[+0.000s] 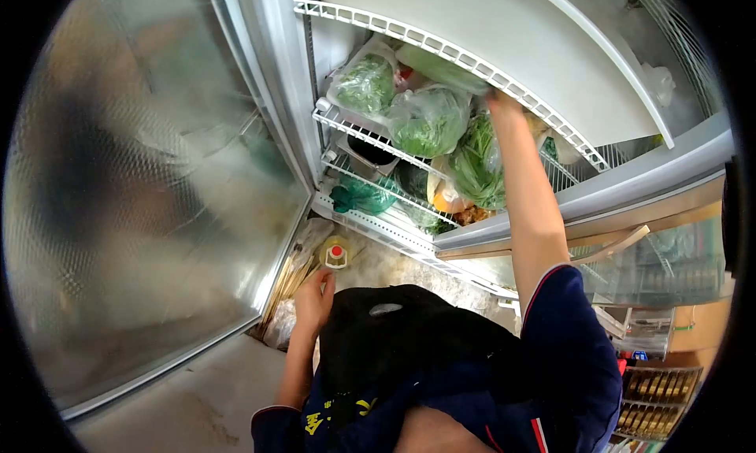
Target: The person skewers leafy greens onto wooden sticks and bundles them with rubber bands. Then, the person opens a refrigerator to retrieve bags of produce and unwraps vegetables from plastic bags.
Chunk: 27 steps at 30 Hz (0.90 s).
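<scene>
My right hand point(501, 103) reaches deep into an open glass-door fridge, over the upper wire shelf. Its fingers are hidden among the bags there, so its grip does not show. Next to it lie a clear bag of leafy greens point(429, 122), a pale green bundle point(442, 67) and long green stalks in plastic point(479, 157). Another bag of greens point(364, 83) sits farther left. My left hand point(313, 299) hangs low by my apron, fingers loosely bent and apart, with nothing visible in it. Just beyond it stands a jug with a red cap point(336, 252) on the floor.
The fridge's frosted glass door point(157, 193) stands swung out at the left. A white shelf edge point(457, 55) runs above my right forearm. Lower down are a metal container point(368, 155) and a green plastic bag point(366, 195). Thin sticks point(285, 284) lean beside the door.
</scene>
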### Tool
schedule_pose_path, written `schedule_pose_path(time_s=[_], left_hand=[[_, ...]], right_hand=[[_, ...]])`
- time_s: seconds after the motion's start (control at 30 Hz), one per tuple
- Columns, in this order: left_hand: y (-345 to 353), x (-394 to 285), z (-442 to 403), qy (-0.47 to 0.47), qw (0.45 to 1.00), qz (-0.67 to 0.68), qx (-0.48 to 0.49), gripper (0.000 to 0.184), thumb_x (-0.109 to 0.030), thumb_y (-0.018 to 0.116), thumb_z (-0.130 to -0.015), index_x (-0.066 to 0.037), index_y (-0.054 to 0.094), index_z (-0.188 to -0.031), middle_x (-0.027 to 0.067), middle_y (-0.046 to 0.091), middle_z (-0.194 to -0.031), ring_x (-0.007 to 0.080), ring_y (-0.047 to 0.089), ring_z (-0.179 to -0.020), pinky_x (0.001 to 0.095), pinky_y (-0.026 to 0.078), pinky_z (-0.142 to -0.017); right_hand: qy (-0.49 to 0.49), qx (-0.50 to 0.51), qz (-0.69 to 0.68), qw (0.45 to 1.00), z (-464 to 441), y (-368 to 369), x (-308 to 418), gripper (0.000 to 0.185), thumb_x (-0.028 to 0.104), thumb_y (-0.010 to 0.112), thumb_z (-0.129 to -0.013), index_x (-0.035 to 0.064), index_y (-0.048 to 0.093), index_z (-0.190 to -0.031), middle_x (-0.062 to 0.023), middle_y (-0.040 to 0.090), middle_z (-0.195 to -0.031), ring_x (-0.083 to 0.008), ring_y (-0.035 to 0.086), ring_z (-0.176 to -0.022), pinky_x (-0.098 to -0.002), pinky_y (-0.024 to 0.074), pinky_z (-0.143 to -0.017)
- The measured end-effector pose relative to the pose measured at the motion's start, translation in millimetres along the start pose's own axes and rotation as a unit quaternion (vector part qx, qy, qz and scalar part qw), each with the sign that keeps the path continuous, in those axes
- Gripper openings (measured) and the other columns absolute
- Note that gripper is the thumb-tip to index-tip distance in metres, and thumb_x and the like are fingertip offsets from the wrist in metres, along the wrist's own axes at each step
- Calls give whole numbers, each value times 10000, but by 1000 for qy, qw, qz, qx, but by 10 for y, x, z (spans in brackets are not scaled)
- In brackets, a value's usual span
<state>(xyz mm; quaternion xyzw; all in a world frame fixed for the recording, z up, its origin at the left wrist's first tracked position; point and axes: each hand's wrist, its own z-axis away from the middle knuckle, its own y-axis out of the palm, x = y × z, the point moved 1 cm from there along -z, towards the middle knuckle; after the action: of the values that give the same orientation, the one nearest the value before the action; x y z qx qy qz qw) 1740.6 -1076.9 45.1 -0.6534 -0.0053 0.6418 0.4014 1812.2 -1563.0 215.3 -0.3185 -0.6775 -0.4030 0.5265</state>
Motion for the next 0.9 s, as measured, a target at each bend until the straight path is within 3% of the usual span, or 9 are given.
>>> schedule_pose_path(time_s=[0.17, 0.27, 0.3, 0.4, 0.5, 0.6, 0.73, 0.8, 0.9], left_hand=[[88, -378, -495, 14, 968, 237, 83, 283, -179, 577, -843, 26, 574, -1037, 105, 631, -901, 149, 601, -815, 271, 466, -711], [96, -934, -715, 42, 913, 347, 209, 405, -213, 564, -858, 12, 469, -1181, 119, 564, -1081, 179, 541, -983, 306, 428, -843], [102, -1130, -731, 65, 881, 386, 267, 493, -250, 551, -867, 10, 398, -1256, 141, 522, -1172, 211, 507, -1067, 338, 401, -904], [359, -1469, -694, 174, 774, 547, 266, 653, -371, 531, -862, -46, 246, -1352, 138, 374, -1321, 254, 398, -1190, 410, 343, -973], [299, -1616, -674, -81, 602, 760, 233, 653, -285, 556, -850, -36, 219, -1351, 126, 327, -1351, 253, 318, -1246, 410, 312, -1002], [257, -1483, -668, -73, 678, 715, 153, 699, -352, 588, -813, -15, 257, -1328, 125, 373, -1318, 256, 356, -1223, 413, 313, -1003], [-43, -1339, -754, 2, 759, 642, 107, 704, -278, 672, -725, 4, 333, -1273, 135, 471, -1198, 243, 481, -1087, 371, 391, -929], [-127, -1334, -714, 11, 786, 612, 85, 664, -203, 689, -698, 11, 371, -1240, 135, 504, -1138, 230, 510, -1031, 340, 415, -880], [-177, -1299, -681, 51, 824, 559, 79, 641, -141, 696, -688, 11, 381, -1225, 117, 514, -1121, 198, 511, -1003, 325, 409, -866]], right_hand=[[147, -36, -139, 979, 1071, -503, 390, 475, 212, 548, -859, 29, 403, -1273, -144, 353, -1343, -275, 379, -1203, -413, 284, -1036], [202, -43, -95, 974, 1827, -675, 301, 677, 165, 677, -741, 46, 339, -1316, -134, 399, -1321, -279, 280, -1271, -493, 183, -1064], [165, -32, -122, 978, 2130, -600, 342, 692, 148, 689, -729, 54, 338, -1318, -132, 419, -1302, -263, 316, -1252, -470, 238, -1047], [113, 31, -145, 982, 2622, -625, 195, 655, 94, 702, -716, 47, 384, -1286, -116, 379, -1329, -224, 344, -1236, -392, 316, -1004], [14, 150, -81, 985, 2821, -616, 170, 572, 71, 692, -723, 50, 435, -1234, -99, 258, -1405, -220, 319, -1257, -389, 285, -1017], [-34, 284, 34, 958, 2855, -831, 27, 488, 31, 677, -714, 53, 473, -1157, -83, 149, -1448, -233, 275, -1285, -401, 248, -1033], [91, 297, -66, 948, 2838, -882, 44, 440, 197, 662, -720, 79, 476, -1101, -114, 278, -1361, -257, 273, -1272, -412, 222, -1044], [68, 260, -59, 961, 2764, -814, 72, 766, 348, 635, -722, 72, 261, -1330, -132, 300, -1373, -276, 338, -1241, -438, 250, -1021], [16, 296, -21, 955, 2667, -635, 97, 892, 386, 686, -677, 62, 210, -1359, -149, 263, -1380, -305, 274, -1274, -424, 225, -1041]])
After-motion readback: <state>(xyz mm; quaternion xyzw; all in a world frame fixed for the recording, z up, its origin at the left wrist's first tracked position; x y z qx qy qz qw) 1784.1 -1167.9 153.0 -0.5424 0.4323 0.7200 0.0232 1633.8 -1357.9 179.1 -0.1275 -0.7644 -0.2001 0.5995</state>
